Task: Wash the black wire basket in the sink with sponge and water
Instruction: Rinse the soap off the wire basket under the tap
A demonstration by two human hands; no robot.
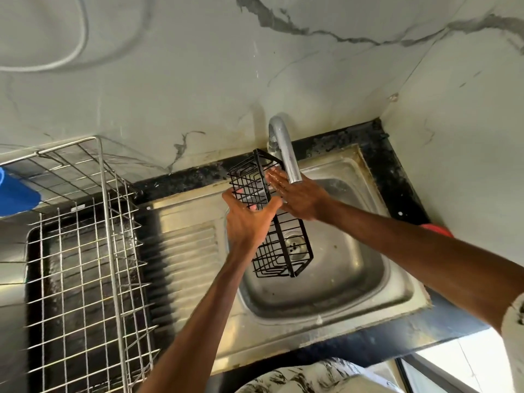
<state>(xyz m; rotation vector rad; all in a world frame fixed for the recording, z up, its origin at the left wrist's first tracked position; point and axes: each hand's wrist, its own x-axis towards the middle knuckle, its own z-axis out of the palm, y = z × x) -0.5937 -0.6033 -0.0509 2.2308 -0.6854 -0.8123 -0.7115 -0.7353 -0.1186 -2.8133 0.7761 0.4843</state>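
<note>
The black wire basket [286,251] is held lengthwise above the steel sink [334,290], one end up by the tap [286,151] and the other over the drain. My left hand [249,219] grips it around the middle, fingers curled through the wires. My right hand [297,197] lies flat with straight, wet fingers against the basket's upper side, just under the spout. No sponge is in view. I cannot make out a water stream.
A steel wire dish rack [85,251] stands on the left, beside the ribbed drainboard [184,251]. A blue object [17,194] sits at the far left edge. Something red [436,229] shows behind my right forearm. Marble-patterned wall tiles rise behind the sink.
</note>
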